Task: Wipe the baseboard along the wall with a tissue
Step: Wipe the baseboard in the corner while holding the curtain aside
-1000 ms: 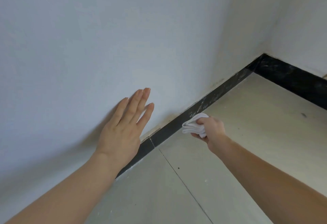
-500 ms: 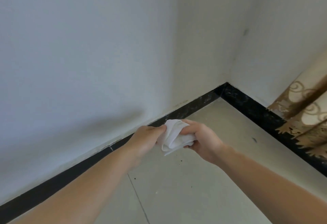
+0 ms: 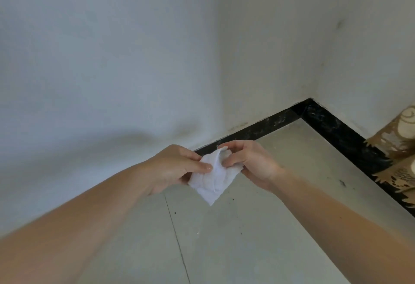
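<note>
Tissue (image 3: 214, 177): white, crumpled, held up over the floor (image 3: 258, 227) between both hands, clear of the baseboard (image 3: 265, 127).
Left hand (image 3: 173, 168): thumb and fingers pinch its left edge.
Right hand (image 3: 253, 160): fingers curled, pinching its top right.

Soft, creased white paper tissue (image 3: 213, 178); glossy, speckled black baseboard (image 3: 258, 132); smooth pale floor tile (image 3: 258, 227); matt painted wall (image 3: 112, 59).

A patterned curtain (image 3: 399, 142) (brown, cream) hangs above tiled floor (image 3: 247, 238).

The baseboard (image 3: 269, 125) is hidden behind the left hand (image 3: 175, 168); the curtain (image 3: 397, 135) is cropped.
</note>
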`<state>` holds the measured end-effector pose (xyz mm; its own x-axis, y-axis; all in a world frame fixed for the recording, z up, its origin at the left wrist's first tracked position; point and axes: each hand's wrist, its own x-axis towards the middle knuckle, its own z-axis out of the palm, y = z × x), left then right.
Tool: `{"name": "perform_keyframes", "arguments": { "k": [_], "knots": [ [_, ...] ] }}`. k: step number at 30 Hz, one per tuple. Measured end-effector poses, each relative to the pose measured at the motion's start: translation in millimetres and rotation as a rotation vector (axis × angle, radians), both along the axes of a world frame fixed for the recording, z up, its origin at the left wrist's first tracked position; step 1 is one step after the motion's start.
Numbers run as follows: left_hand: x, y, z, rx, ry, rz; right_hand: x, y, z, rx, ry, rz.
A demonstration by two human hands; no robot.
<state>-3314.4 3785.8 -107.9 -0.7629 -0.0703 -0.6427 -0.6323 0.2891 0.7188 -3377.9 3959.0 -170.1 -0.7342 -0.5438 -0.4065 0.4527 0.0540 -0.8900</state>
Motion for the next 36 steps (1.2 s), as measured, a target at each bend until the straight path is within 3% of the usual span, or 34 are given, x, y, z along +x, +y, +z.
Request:
{"name": "perform_keyframes", "arguments": {
  "k": [3,6,9,14,18,24,27,30,33,34,36],
  "knots": [
    [-7.5,-8.7,-5.1,-0.146,0.011,0.093,0.1,-22.8,1.3,0.118,0.280,-0.069],
    [-20.3,-18.3,-10.1,-0.035,0.024,0.291,11.1,-37.7,-2.5,0.109,0.454,-0.152],
    [-26.8,-13.2,-10.7,0.137,0.001,0.376,20.8,-37.5,-5.8,0.071,0.428,-0.225],
    [-35.3,-5.8,-9.6,0.256,-0.006,0.399,18.4,-28.0,3.6,0.006,0.231,-0.155],
    [-43.4,-5.1,-10.7,0.333,-0.028,0.301,17.4,-21.3,8.7,0.207,0.319,-0.152],
    [-55.6,-1.6,-30.4,0.233,-0.086,0.062,7.6,-5.0,17.5,0.631,0.416,-0.102],
    [-68.0,-4.5,-38.2,-0.047,0.166,-0.130,-5.8,-3.3,15.2,0.857,0.435,-0.047],
    [-84.2,-25.8,-47.6,-0.596,0.753,-0.513,-20.9,-13.7,-6.3,0.912,0.401,-0.086],
    [-106.9,-50.2,-55.1,-1.028,1.384,-0.958,-14.2,-40.9,-53.2,0.702,0.190,-0.268],
    [-111.8,-55.1,-57.6,-1.148,1.501,-1.085,-4.4,-54.5,-72.5,0.622,0.121,-0.309],
    [-118.7,-62.6,-60.0,-1.491,1.500,-1.250,20.6,-86.8,-109.3,0.481,-0.010,-0.358]
  ]
}}
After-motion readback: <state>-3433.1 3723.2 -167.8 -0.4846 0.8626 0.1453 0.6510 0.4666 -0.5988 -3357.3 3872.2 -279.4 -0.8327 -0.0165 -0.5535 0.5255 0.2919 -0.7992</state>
